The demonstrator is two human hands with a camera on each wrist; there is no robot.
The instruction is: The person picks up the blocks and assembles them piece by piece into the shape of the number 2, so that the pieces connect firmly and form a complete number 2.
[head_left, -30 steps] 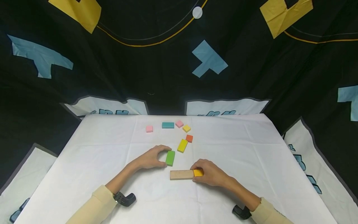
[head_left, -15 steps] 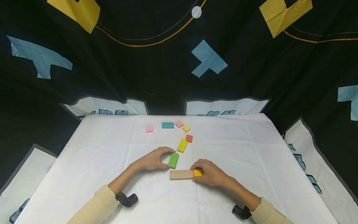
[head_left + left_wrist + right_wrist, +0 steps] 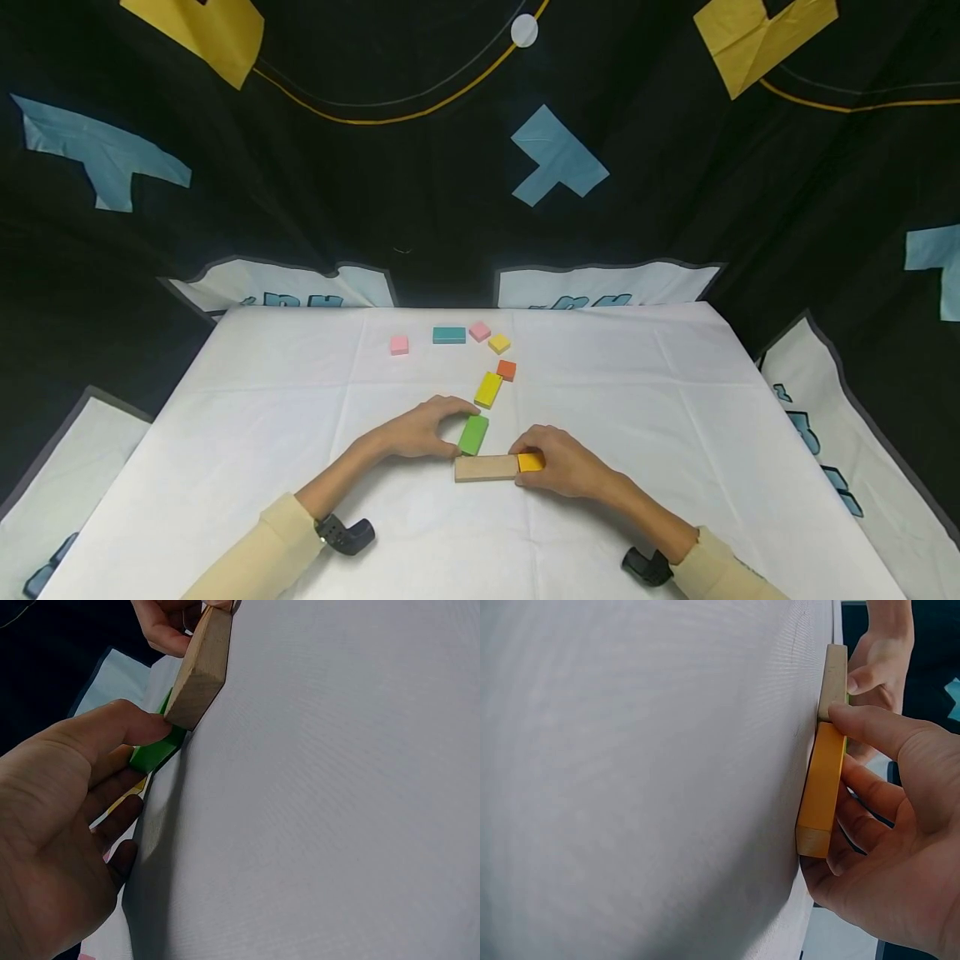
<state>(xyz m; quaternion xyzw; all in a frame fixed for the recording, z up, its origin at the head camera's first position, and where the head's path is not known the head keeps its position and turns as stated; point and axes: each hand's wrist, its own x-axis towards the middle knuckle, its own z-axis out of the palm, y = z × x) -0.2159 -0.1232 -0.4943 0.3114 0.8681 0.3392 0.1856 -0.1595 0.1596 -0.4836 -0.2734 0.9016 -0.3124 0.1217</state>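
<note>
My left hand (image 3: 423, 429) holds a green block (image 3: 473, 436) between thumb and forefinger. The block's near end meets the back edge of a plain wooden block (image 3: 485, 468), close to its left end. End to end with the wooden block lies an amber block (image 3: 530, 462), partly hidden under my right hand (image 3: 566, 462). In the right wrist view, that hand's thumb presses where the amber block (image 3: 821, 787) joins the wooden block (image 3: 834, 682), its fingers along the far side. The left wrist view has the left thumb beside the wooden block's corner, the other fingers loosely bent.
Beyond the green block a yellow block (image 3: 488, 389) and an orange block (image 3: 506, 370) touch at a corner. Farther back lie a small yellow block (image 3: 498, 343), a pink block (image 3: 480, 332), a teal block (image 3: 448, 335) and another pink block (image 3: 399, 345). White cloth (image 3: 637, 400) covers the table.
My left hand has slid the green block right and toward me, up to the wooden block's back edge. The right hand and its blocks have stayed in place.
</note>
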